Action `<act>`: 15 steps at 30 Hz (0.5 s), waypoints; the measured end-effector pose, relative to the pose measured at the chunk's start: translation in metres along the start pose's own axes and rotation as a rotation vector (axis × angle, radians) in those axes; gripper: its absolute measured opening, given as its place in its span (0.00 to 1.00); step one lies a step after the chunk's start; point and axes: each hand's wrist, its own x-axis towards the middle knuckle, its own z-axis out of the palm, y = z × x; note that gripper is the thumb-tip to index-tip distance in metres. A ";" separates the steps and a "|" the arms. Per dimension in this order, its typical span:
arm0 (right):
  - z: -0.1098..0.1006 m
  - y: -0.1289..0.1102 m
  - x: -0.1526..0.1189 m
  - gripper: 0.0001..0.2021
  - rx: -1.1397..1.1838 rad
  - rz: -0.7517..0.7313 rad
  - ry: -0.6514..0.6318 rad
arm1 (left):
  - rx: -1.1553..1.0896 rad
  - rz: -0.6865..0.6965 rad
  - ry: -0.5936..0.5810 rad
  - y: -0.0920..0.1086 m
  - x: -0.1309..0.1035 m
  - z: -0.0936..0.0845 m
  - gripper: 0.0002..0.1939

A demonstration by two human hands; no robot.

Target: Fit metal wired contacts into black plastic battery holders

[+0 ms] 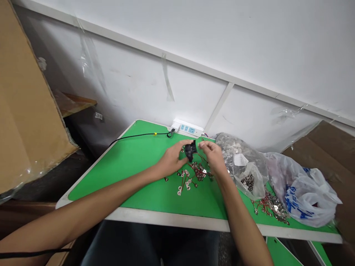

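My left hand (174, 159) grips a small black plastic part (190, 150) between thumb and fingers, above the green tabletop (133, 159). Close on its right, my right hand (212, 153) pinches a small metal piece (200, 145) with a thin wire that trails below the fingers. The piece is at the black part's right side; whether they touch I cannot tell. Beneath both hands lies a loose pile of small metal contacts with red wires (199, 170). Several pale round-ended tabs (188, 184) are spread in front of the pile.
At the back edge sits a white power strip (188, 128) with a black cable (133, 136) running left. To the right are a clear bag (241, 147), an open bag of metal bits (248, 181), more wired contacts (273, 207) and a white plastic bag (310, 199). Cardboard (30, 99) stands left.
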 end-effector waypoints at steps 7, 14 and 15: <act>-0.008 -0.015 -0.002 0.17 0.036 -0.116 0.089 | -0.172 -0.020 0.115 -0.002 0.003 0.004 0.32; 0.029 -0.013 -0.023 0.16 -0.115 -0.214 0.006 | -0.253 -0.015 0.124 0.000 0.004 0.005 0.31; 0.029 -0.012 -0.024 0.15 -0.126 -0.223 0.005 | -0.256 -0.020 0.120 0.000 0.003 0.005 0.31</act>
